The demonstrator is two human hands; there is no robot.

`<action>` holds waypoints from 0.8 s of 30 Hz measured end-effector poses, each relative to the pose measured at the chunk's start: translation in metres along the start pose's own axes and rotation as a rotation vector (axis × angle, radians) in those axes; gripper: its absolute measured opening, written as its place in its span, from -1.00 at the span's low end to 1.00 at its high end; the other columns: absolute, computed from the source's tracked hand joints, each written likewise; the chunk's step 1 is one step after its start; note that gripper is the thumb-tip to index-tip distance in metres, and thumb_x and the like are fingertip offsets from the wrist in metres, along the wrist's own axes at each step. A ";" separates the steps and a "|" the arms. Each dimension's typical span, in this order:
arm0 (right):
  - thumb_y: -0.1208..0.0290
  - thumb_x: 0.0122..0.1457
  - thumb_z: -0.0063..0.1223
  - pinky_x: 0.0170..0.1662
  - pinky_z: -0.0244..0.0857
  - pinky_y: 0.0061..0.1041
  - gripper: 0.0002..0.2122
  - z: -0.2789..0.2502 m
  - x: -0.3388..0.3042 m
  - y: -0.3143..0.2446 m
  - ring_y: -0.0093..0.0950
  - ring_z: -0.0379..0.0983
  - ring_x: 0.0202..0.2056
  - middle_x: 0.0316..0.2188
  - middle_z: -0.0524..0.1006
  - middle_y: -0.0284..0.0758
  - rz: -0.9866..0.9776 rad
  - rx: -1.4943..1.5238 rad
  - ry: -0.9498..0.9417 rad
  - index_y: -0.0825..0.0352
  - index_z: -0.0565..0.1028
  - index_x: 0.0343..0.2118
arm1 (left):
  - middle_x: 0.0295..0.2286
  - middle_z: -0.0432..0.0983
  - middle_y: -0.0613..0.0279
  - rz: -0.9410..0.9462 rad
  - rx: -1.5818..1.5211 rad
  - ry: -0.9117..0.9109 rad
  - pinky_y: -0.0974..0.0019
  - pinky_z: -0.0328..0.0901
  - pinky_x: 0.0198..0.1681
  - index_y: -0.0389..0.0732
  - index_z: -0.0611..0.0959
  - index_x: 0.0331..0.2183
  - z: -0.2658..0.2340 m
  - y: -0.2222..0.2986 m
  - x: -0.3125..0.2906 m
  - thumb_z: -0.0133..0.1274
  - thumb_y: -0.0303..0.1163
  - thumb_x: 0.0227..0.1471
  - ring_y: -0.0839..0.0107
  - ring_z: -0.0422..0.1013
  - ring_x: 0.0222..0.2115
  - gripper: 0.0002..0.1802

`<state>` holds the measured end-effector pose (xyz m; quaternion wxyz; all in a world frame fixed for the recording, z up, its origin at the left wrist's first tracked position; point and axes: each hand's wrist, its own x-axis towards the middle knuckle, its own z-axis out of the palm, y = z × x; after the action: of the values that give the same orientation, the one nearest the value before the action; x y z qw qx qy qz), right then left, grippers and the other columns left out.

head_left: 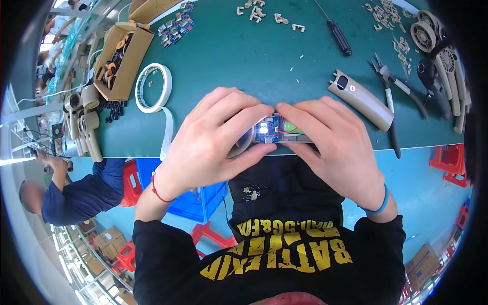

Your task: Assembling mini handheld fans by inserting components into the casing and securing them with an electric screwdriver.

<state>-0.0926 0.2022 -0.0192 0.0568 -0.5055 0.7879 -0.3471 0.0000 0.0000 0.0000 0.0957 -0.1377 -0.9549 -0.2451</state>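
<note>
Between my two hands, close to the table's front edge, is an opened handheld fan [297,138] with a beige body. My left hand [206,140] grips its round head end, thumb below and fingers above. My right hand [338,140] closes round the other end, fingertips on the upper edge. In the gap between them a small blue circuit board [268,133] shows, with a white light glowing on it. Beside the board lie a green battery [289,126] and thin red and black wires. My palms hide the rest of the fan.
Right of my hands lie a loose beige shell [362,99], pliers [401,91] and a screwdriver [339,38]. On the left are a tape roll [167,91], a cardboard box [121,84] of parts and several fan bodies [90,127]. Blue boards [177,25] sit farther back. A person [84,195] works at left.
</note>
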 end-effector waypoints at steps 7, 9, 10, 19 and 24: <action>0.54 -0.24 0.32 -0.23 0.35 -0.41 -0.50 0.002 0.001 -0.001 -0.31 0.44 -0.30 -0.28 0.53 -0.30 -0.009 0.030 -0.001 0.34 0.52 -0.10 | -0.31 0.51 0.11 -0.054 0.113 -0.115 0.12 0.37 -0.09 -0.25 0.63 -0.25 -0.017 0.017 0.008 0.36 -0.36 -0.33 0.08 0.45 -0.29 -0.53; 0.54 -0.25 0.33 -0.24 0.36 -0.42 -0.50 0.002 0.002 -0.002 -0.31 0.44 -0.31 -0.28 0.54 -0.30 -0.018 0.029 0.001 0.34 0.52 -0.10 | -0.31 0.51 0.11 -0.068 0.146 -0.161 0.13 0.37 -0.09 -0.25 0.63 -0.25 -0.023 0.020 0.012 0.36 -0.36 -0.32 0.08 0.45 -0.29 -0.53; 0.54 -0.25 0.33 -0.24 0.36 -0.42 -0.50 0.002 0.002 -0.002 -0.31 0.44 -0.31 -0.29 0.54 -0.30 -0.018 0.027 0.003 0.34 0.53 -0.10 | -0.31 0.52 0.11 -0.073 0.140 -0.182 0.15 0.38 -0.12 -0.25 0.63 -0.25 -0.025 0.021 0.014 0.36 -0.36 -0.32 0.09 0.46 -0.29 -0.53; 0.58 -0.28 0.34 -0.27 0.36 -0.43 -0.48 0.003 0.001 0.002 -0.32 0.44 -0.35 -0.31 0.54 -0.29 0.003 0.074 0.014 0.33 0.54 -0.11 | -0.35 0.54 0.11 -0.067 0.063 -0.171 0.22 0.41 -0.30 -0.26 0.65 -0.26 -0.022 0.017 0.016 0.37 -0.40 -0.35 0.12 0.47 -0.38 -0.53; 0.59 -0.28 0.34 -0.29 0.37 -0.44 -0.48 0.002 0.000 0.002 -0.32 0.43 -0.35 -0.30 0.54 -0.28 0.023 0.083 0.006 0.33 0.54 -0.11 | -0.35 0.54 0.12 -0.076 0.025 -0.198 0.25 0.41 -0.34 -0.27 0.65 -0.26 -0.019 0.014 0.020 0.38 -0.41 -0.36 0.16 0.48 -0.39 -0.52</action>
<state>-0.0933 0.2015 -0.0222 0.0795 -0.4924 0.7788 -0.3804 -0.0122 0.0067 0.0278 -0.0065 -0.1239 -0.9672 -0.2218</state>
